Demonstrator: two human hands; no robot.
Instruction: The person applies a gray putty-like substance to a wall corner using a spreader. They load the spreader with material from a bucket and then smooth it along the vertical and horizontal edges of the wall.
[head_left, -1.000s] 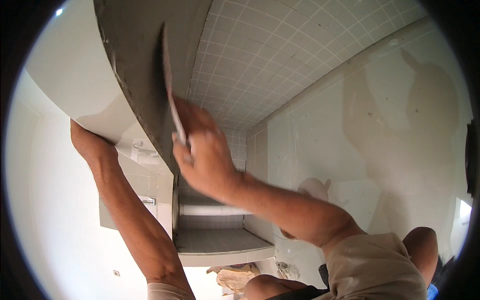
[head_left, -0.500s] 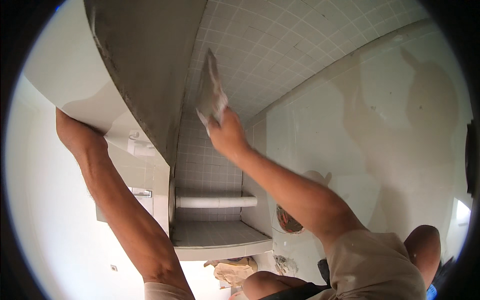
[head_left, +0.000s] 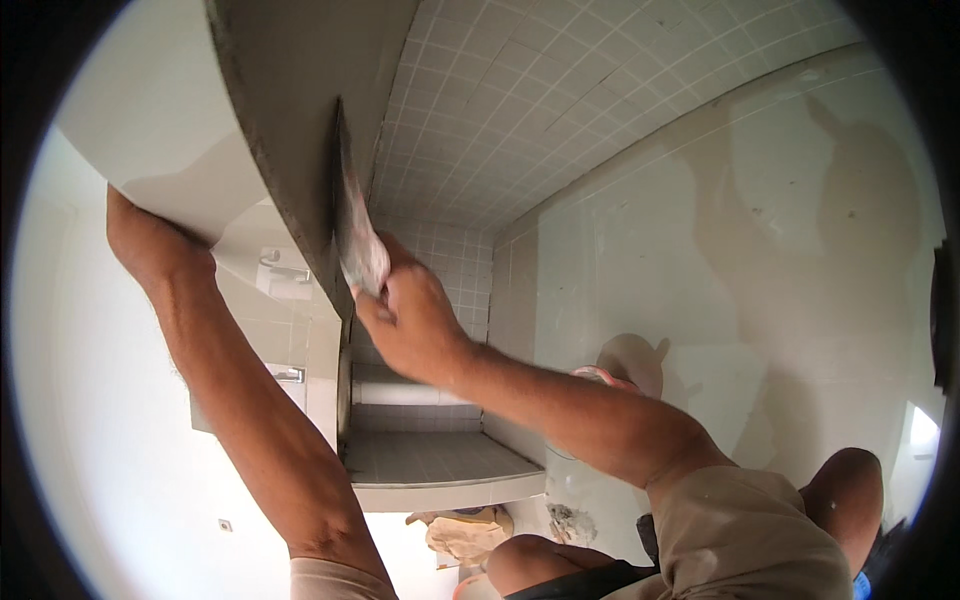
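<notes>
My right hand [head_left: 405,310] is closed on the lower end of a flat, pointed, trowel-like blade [head_left: 357,235]. The blade is grey with whitish and pinkish smears. Its tip points up, and its face lies along the grey side wall [head_left: 300,130] of the recess; whether it touches cannot be made out for certain. My left arm reaches up on the left, with my left hand [head_left: 150,225] at the lower edge of a pale glossy panel [head_left: 165,125]. The fingers of that hand are hidden behind the panel.
Small grey tiles [head_left: 530,90] line the recess. A white pipe [head_left: 410,392] crosses it above a tiled ledge [head_left: 430,460]. A large pale wall [head_left: 650,260] bearing shadows stands to the right. Low down are crumpled brown paper [head_left: 465,538] and my bent knee [head_left: 540,570]. A reddish loop [head_left: 605,376] shows behind my right forearm.
My right hand has carried the blade left and slightly down, from in front of the tiles to the grey side wall. My left hand has stayed nearly still.
</notes>
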